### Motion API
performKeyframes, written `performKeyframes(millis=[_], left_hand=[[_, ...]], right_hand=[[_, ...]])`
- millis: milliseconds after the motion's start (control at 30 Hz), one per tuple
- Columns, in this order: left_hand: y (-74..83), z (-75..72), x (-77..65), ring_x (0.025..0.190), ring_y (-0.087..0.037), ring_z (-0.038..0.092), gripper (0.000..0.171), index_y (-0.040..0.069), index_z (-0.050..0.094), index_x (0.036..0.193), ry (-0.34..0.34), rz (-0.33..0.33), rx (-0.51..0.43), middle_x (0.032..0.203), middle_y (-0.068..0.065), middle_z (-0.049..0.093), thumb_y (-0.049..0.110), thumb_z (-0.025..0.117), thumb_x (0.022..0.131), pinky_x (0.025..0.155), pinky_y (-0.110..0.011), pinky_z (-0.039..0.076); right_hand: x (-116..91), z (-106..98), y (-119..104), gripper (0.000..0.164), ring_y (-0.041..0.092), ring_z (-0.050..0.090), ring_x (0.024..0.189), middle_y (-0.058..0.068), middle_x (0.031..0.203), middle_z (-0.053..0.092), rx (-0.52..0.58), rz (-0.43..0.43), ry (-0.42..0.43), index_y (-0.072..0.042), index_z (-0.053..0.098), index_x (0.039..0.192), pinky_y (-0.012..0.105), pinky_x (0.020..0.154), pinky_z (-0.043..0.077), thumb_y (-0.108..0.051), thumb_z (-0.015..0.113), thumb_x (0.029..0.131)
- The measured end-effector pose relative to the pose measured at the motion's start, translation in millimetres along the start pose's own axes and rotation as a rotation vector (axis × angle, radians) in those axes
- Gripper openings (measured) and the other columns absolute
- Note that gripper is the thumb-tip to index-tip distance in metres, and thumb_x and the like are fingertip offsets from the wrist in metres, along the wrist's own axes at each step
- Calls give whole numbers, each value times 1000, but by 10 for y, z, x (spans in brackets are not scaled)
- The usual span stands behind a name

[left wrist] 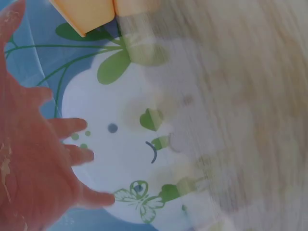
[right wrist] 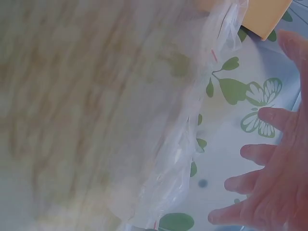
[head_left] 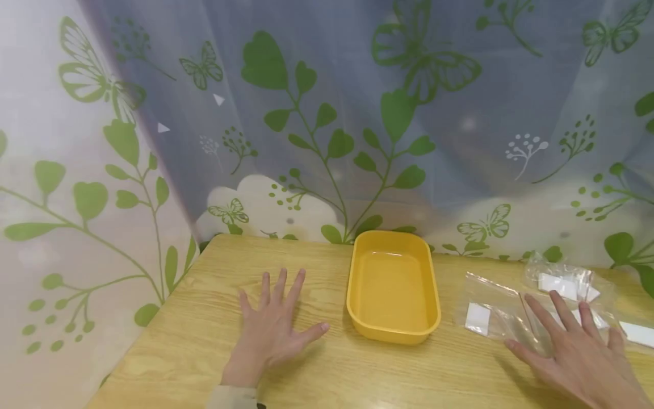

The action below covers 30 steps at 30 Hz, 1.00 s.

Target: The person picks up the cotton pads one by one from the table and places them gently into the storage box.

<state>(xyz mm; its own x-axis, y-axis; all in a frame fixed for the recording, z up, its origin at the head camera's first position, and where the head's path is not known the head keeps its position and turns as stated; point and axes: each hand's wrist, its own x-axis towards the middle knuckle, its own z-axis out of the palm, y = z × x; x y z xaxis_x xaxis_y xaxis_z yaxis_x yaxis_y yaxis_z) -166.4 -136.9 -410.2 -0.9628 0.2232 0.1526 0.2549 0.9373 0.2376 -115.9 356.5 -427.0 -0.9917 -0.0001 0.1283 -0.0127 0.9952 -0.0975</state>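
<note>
My left hand (head_left: 273, 332) is spread with straight fingers over the wooden table, left of a yellow tray (head_left: 393, 335), and holds nothing. On the other side, my right hand (head_left: 582, 352) has its fingers spread too, above or close to clear plastic bags (head_left: 503, 307) with white pieces on or in them; whether it touches them I cannot tell. In the left wrist view the spread left hand (left wrist: 38, 159) shows with no object in it. The right wrist view has the right hand (right wrist: 274, 178) apart from the crumpled plastic (right wrist: 168, 178).
The wooden table (head_left: 317, 375) ends at the back against a curtain (head_left: 327, 142) printed with leaves and butterflies. A similar pale printed cloth (head_left: 76, 255) hangs along the left side. A white piece (head_left: 636, 334) lies at the right edge.
</note>
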Motion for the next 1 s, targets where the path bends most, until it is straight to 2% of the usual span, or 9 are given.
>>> performKeyframes(millis=[133, 300, 467, 700, 833, 1000], left_hand=[[24, -8, 33, 158, -43, 16, 100, 35, 11, 166, -23, 40, -112, 172, -9, 20, 82, 52, 87, 114, -83, 12], [109, -30, 67, 157, -35, 25, 95, 36, 18, 165, -29, 98, -246, 170, -5, 29, 76, 57, 89, 120, -75, 15], [225, -47, 116, 156, -31, 30, 93, 40, 15, 164, -44, 135, -305, 170, 2, 27, 78, 56, 88, 123, -68, 20], [370, -5, 230, 156, -29, 28, 95, 45, 9, 163, -105, 149, -319, 171, 8, 21, 83, 52, 87, 121, -68, 23], [444, 25, 300, 157, -27, 27, 97, 42, 11, 164, -119, 174, -332, 172, 7, 21, 84, 51, 86, 122, -67, 25], [516, 58, 363, 159, -26, 23, 98, 46, 6, 163, -152, 178, -344, 172, 8, 18, 86, 50, 85, 123, -66, 24]], right_hand=[[1, 37, 11, 94, 76, 15, 136, 36, 164, 15, 28, -32, -3, -18, 16, 166, 92, 93, 11, -69, 53, 96], [39, 97, 1, 90, 67, 35, 133, 34, 157, 34, 23, -102, 80, -13, 37, 158, 91, 88, 25, -66, 64, 90], [127, 118, -10, 83, 62, 40, 132, 36, 150, 44, 67, -160, 117, -7, 49, 148, 88, 86, 34, -59, 71, 88], [281, 135, -34, 71, 58, 51, 122, 36, 139, 55, 138, -272, 202, -5, 62, 134, 74, 91, 43, -51, 80, 83], [362, 142, -44, 70, 58, 51, 124, 34, 142, 53, 171, -277, 156, -7, 61, 137, 74, 91, 43, -50, 77, 86], [440, 187, -37, 71, 59, 50, 125, 35, 145, 50, 171, -285, 92, -6, 56, 143, 79, 93, 41, -50, 73, 90]])
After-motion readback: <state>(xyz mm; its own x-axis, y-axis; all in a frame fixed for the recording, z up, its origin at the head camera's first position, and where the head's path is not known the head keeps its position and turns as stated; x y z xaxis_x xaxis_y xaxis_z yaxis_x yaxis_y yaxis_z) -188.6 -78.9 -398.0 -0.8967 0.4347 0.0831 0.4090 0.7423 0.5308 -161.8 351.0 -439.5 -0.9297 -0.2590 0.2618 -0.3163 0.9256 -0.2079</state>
